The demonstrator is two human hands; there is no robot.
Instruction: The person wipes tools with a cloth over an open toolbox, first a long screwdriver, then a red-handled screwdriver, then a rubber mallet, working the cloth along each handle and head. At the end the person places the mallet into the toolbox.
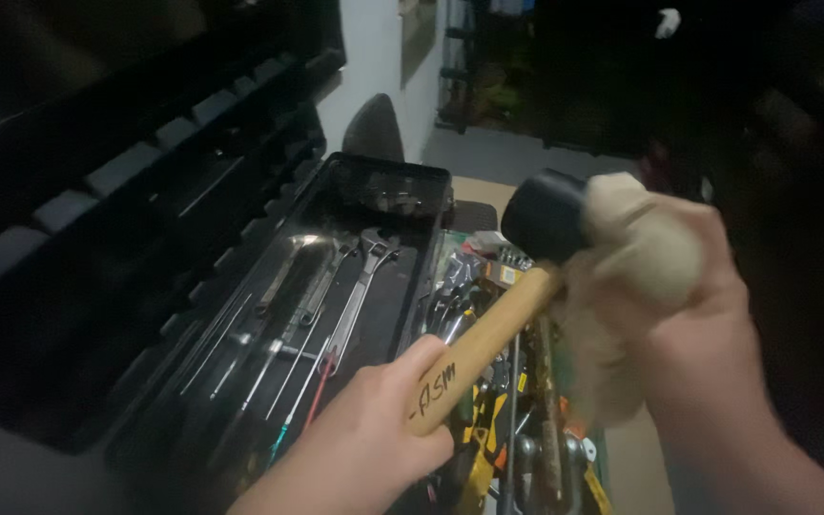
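Rubber mallet (526,257), black head, wooden handle: left hand (374,439) is gripping the handle end; right hand (689,296) is closing round a beige cloth (631,257), pressing it against the head. Wiping appears underway, above the open tool tray (355,286).

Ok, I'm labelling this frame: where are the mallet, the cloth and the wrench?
mallet (544,216): head view, on its black head.
cloth (643,250): head view, on its bunched middle.
wrench (362,286): head view, on its shaft.

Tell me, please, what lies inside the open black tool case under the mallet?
The black tool case holds an adjustable wrench, other wrenches and thin rods. The left hand, the mallet and dim light hide its near end.
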